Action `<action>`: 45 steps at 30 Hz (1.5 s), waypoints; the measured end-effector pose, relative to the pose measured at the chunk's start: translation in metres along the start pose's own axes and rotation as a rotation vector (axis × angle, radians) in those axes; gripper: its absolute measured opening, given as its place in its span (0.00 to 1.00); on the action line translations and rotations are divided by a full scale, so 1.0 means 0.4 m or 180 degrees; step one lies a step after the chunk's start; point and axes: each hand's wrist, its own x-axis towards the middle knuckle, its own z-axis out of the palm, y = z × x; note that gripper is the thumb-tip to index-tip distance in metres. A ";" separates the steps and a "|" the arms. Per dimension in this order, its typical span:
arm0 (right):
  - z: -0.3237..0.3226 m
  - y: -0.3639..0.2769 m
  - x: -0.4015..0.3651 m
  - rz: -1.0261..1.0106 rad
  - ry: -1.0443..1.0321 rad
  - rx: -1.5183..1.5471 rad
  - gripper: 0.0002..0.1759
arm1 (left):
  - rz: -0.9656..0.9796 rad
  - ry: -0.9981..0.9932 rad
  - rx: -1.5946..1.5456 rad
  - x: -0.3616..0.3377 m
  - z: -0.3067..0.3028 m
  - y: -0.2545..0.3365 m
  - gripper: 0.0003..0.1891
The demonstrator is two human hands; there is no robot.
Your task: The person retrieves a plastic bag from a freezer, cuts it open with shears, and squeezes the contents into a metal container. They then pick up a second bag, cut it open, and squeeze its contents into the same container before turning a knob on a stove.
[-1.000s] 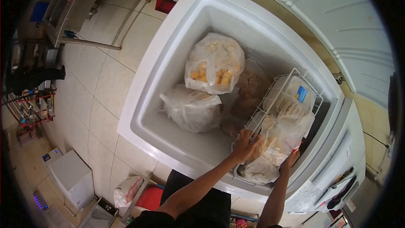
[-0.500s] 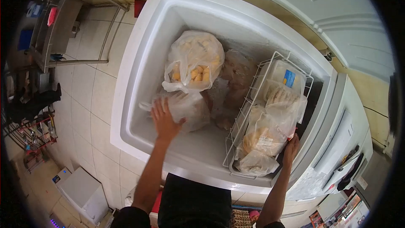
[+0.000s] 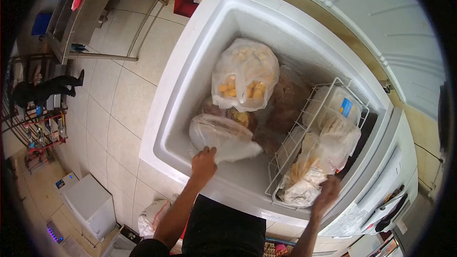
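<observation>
My left hand is closed on the near edge of a whitish plastic bag inside the open chest freezer. Behind that bag lies a larger clear bag of yellow-orange pieces. Between them a dark-filled bag shows. My right hand is at the near right corner of a white wire basket, beside a wrapped package. Its fingers are curled and blurred, so I cannot make out whether they hold anything. The basket also holds a tub with a blue label.
The freezer's raised lid stands at the back right. A metal table is at the upper left, and a person in dark clothes is at the far left. A small white appliance sits lower left.
My left hand has gone from open over the whitish bag to closed on its edge, and the bag has shifted, uncovering the dark-filled bag. My right hand has moved nearer along the basket's side.
</observation>
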 end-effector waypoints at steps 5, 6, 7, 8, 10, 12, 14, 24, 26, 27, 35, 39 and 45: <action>0.281 -0.040 -0.108 -0.0426 -0.1859 0.0003 0.12 | 0.0510 0.0519 -0.0228 -0.089 -0.049 0.021 0.24; 0.330 -0.017 -0.117 -0.0357 -0.2215 0.0321 0.12 | 0.0447 0.0457 -0.0335 -0.099 -0.059 0.023 0.23; 0.373 0.001 -0.126 -0.0280 -0.2561 0.0650 0.13 | 0.0392 0.0394 -0.0431 -0.108 -0.073 0.025 0.23; 0.408 -0.003 -0.139 -0.0280 -0.2624 0.0519 0.14 | 0.0286 0.0391 -0.0652 -0.116 -0.097 0.032 0.22; 0.471 -0.018 -0.151 -0.0283 -0.2746 0.0263 0.15 | 0.0077 0.0390 -0.1089 -0.117 -0.140 0.049 0.21; 0.518 0.029 -0.123 -0.0729 -0.2464 0.0550 0.16 | 0.0284 0.0891 -0.1243 -0.093 -0.158 0.057 0.21; 0.509 -0.003 -0.088 -0.0457 -0.2491 0.0518 0.17 | 0.0336 0.1118 -0.1490 -0.057 -0.167 0.041 0.21; 0.660 -0.071 -0.067 -0.0364 -0.3058 0.0119 0.25 | 0.0039 0.0019 -0.2951 0.125 -0.145 -0.182 0.25; 0.736 -0.069 -0.104 -0.0680 -0.2839 0.0235 0.26 | -0.0111 -0.0248 -0.3462 0.131 -0.162 -0.195 0.22; 0.774 -0.066 -0.122 -0.0832 -0.2720 0.0284 0.26 | -0.0247 -0.0370 -0.3755 0.146 -0.160 -0.211 0.21; 0.892 -0.052 -0.158 -0.0254 -0.2543 0.0377 0.18 | 0.0411 -0.0225 -0.1407 0.238 -0.113 -0.202 0.17; 0.837 -0.015 -0.111 -0.0719 -0.2907 0.0673 0.15 | 0.1353 0.0124 -0.1313 0.264 -0.090 -0.213 0.18; 0.817 -0.052 -0.092 -0.0648 -0.2923 -0.0230 0.17 | 0.1533 -0.0337 -0.0866 0.321 -0.096 -0.204 0.11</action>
